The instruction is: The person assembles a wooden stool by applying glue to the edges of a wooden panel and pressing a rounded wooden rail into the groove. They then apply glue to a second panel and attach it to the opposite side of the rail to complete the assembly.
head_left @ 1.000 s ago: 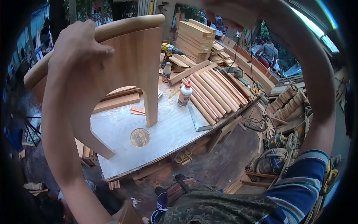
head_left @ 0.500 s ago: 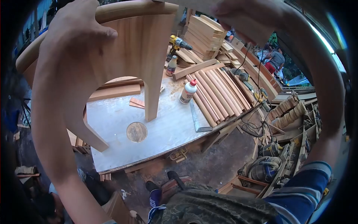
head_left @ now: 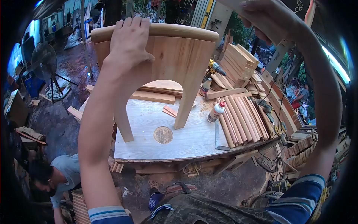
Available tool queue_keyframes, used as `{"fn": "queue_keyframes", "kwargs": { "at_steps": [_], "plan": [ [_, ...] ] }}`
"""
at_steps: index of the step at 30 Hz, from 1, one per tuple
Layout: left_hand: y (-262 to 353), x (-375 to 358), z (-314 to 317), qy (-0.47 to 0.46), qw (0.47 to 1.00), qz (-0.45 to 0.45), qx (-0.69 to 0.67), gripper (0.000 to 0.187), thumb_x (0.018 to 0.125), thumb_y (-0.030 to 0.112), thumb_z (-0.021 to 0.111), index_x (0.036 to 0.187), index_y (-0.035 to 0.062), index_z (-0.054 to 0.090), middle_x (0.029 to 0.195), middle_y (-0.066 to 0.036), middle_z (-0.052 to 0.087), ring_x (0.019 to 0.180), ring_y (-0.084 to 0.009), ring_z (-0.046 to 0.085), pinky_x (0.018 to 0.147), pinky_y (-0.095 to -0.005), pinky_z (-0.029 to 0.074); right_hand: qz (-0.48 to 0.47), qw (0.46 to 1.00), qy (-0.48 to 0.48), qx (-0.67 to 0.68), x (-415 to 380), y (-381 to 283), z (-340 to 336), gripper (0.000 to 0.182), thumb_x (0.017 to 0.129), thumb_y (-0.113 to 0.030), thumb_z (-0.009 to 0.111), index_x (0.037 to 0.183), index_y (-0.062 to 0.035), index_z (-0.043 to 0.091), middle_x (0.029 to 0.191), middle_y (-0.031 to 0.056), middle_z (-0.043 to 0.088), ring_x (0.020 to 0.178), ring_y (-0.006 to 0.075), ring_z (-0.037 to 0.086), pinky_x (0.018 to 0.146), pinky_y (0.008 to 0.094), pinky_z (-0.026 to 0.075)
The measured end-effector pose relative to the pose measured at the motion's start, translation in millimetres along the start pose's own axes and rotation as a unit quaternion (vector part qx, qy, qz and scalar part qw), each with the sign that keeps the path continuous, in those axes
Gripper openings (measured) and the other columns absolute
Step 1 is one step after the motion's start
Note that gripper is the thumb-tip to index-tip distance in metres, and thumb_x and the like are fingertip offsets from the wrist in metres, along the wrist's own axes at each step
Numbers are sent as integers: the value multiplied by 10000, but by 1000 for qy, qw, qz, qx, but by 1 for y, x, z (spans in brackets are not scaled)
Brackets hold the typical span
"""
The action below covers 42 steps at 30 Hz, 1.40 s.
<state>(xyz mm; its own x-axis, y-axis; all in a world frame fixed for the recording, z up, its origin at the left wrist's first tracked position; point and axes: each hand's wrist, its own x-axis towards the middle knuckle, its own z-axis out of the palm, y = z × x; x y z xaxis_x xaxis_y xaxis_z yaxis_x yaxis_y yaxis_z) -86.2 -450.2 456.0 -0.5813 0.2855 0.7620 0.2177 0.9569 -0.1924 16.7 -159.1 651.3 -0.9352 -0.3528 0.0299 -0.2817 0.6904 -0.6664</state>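
Observation:
An arched wooden panel (head_left: 186,56) with two legs stands upright on the pale workbench top (head_left: 145,149). Along its upper edge runs a rounded wooden rail (head_left: 179,31). My left hand (head_left: 130,43) is closed over this rail, fingers on top and thumb against the panel's face. Up at the top right, my right hand (head_left: 270,18) is raised and closed around a pale, flat piece that looks like wood (head_left: 229,4). Most of that piece is cut off by the frame edge. A gap separates it from the rail.
A white glue bottle with red cap (head_left: 216,112) stands beside several rounded wooden rods (head_left: 242,119). Behind are a smaller bottle (head_left: 205,86), a yellow drill (head_left: 215,68) and stacked boards (head_left: 238,63). A co-worker (head_left: 61,173) bends at lower left; a fan (head_left: 44,61) stands behind.
The view has swung left and up, so the panel appears farther right and lower. My right hand's pale piece, earlier near the rail, is now farther from it. My left hand still grips the rail.

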Motion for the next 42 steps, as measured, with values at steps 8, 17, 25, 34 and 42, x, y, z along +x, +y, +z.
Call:
{"fn": "queue_keyframes", "kwargs": {
  "at_steps": [8,17,25,34,42],
  "plan": [
    [0,-2,6,35,999,3,-3,907,553,396,939,1301,51,558,1196,-96,598,1186,-271,544,1053,-414,400,23,985,-19,-172,24,33,30,697,940,-269,608,1592,-142,397,956,121,671,746,145,681,546,319,611],
    [-2,-4,12,34,999,6,-11,934,568,391,912,1346,23,549,1208,-112,588,1186,-288,532,1048,-414,395,-13,980,12,-196,22,33,58,687,947,-230,623,1595,-186,399,978,111,655,786,134,673,678,325,631],
    [13,1,-8,-7,999,-33,-5,795,620,401,939,1260,70,603,1225,-98,616,1208,-266,560,1049,-446,410,-95,984,26,-149,19,6,30,697,958,-266,618,1605,-170,377,851,94,640,667,146,658,555,298,586],
    [63,35,27,-4,999,-27,21,400,966,237,605,1344,110,619,1255,-72,617,1223,-255,527,1060,-460,332,-125,985,13,-118,33,-68,98,702,969,-213,595,1612,-102,337,1051,116,654,803,159,662,677,321,583],
    [64,31,19,-14,999,-28,14,378,999,262,552,1351,157,639,1427,-55,589,1402,-271,450,1118,-480,308,-103,986,-94,-90,61,-53,91,753,954,-356,630,1617,-156,333,807,143,657,536,177,679,428,267,559]
  ]
}}
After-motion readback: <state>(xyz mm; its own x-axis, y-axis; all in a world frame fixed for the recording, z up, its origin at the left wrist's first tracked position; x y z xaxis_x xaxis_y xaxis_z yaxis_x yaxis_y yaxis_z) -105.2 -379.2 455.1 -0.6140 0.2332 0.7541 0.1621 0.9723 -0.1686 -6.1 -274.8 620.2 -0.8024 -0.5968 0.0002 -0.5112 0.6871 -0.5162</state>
